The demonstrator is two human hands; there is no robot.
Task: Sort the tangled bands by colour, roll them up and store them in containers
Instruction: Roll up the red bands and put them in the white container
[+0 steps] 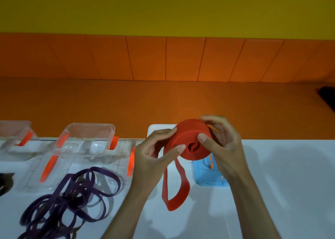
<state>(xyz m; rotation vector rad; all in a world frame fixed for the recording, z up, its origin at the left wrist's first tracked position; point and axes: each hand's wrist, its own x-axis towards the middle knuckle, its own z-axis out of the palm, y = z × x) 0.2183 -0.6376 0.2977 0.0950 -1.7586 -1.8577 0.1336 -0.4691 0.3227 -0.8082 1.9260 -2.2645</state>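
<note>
Holds the rolled red band (189,132) between left grip (154,157) and right grip (223,141), both pinching it; purple bands (59,199) at 8 o'clock

The red band (190,139) is mostly rolled, purple bands (71,205) tangled.

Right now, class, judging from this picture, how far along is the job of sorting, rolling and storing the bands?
Done: the red band is free of the tangle and mostly rolled. In hand: the left hand and right hand grip the roll, its loose tail hanging down. Left: the purple bands lie tangled, and the clear container looks empty.
</note>
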